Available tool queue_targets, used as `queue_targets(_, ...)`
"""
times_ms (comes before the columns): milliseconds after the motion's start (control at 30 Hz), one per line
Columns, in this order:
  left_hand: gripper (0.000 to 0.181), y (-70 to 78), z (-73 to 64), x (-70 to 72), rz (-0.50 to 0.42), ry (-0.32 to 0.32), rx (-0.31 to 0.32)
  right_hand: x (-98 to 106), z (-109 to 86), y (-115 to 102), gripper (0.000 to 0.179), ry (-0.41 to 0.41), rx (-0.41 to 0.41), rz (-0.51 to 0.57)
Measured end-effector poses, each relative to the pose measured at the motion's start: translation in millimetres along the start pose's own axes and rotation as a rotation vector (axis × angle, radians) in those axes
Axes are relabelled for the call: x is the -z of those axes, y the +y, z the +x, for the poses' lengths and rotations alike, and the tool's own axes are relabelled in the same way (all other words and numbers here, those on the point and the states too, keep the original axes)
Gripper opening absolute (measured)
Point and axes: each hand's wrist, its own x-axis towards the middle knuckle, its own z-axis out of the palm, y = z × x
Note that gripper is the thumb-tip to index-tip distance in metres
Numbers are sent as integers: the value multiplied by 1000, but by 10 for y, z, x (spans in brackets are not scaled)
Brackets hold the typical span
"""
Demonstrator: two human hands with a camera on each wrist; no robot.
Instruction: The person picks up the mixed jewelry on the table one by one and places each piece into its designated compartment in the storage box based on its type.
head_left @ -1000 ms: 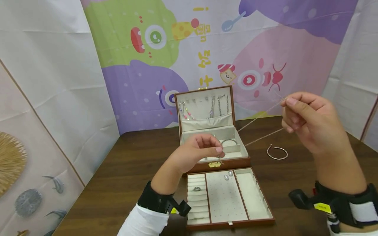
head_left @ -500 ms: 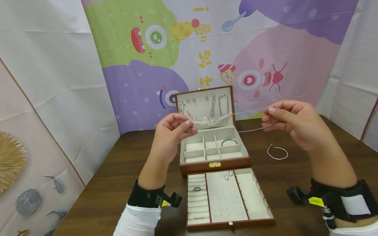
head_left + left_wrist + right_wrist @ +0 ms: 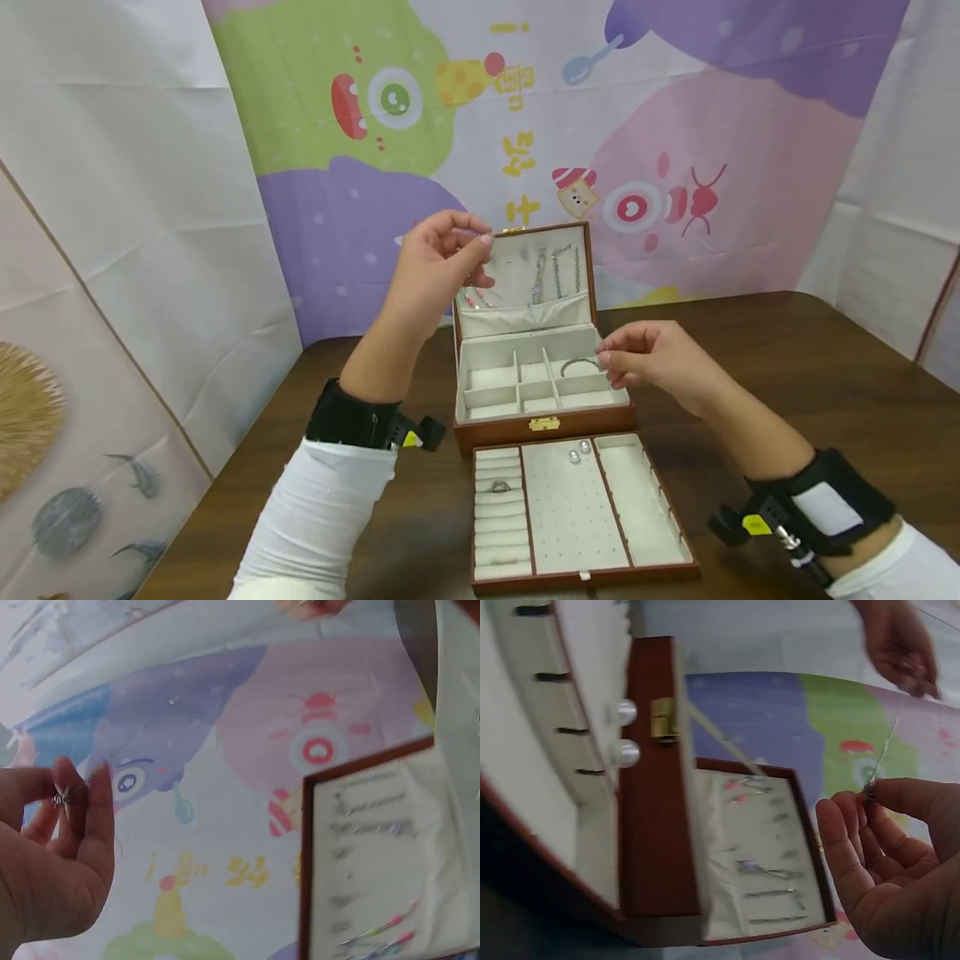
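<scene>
Both hands pinch a thin silver chain necklace (image 3: pixel 886 746). My left hand (image 3: pixel 435 271) is raised in front of the upper left of the box's lid, with thumb and fingertip on the chain. In the left wrist view the chain (image 3: pixel 139 731) runs up from those fingers. Lower down, my right hand (image 3: pixel 663 362) pinches a bunched part of it at the right rim of the brown jewelry box (image 3: pixel 495 435). The box stands open, its lid (image 3: pixel 588 275) upright with several necklaces hung inside. A bangle (image 3: pixel 579 363) lies in a back right compartment.
In front of the box lies a brown-edged tray (image 3: pixel 585 577) with ring rolls, a ring (image 3: pixel 498 487) and two pearl earrings (image 3: pixel 575 457). The wooden table (image 3: pixel 772 350) extends to both sides. A patterned cloth (image 3: pixel 637 108) hangs behind.
My left hand has risen and moved away from the front of the box. My right hand has come down and left to the box's rim, and its arm now covers the bangle on the table.
</scene>
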Motion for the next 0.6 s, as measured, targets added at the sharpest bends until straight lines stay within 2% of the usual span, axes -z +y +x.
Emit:
queue_targets(133, 9, 144, 215, -63, 197, -129, 5, -76, 75, 98, 21, -57, -60, 8)
queue_targets(233, 8, 234, 340, -127, 408, -225, 7, -114, 119, 140, 20, -84, -96, 19)
queue_targets(367, 9, 304, 477, -203, 686, -320, -12, -160, 157, 189, 18, -101, -137, 20)
queue_targets(467, 10, 337, 561, -254, 803, -378, -17, -185, 177, 216, 15, -117, -146, 26)
queue_targets(600, 10, 375, 667, -276, 855, -466, 33, -177, 192, 225, 14, -112, -142, 9)
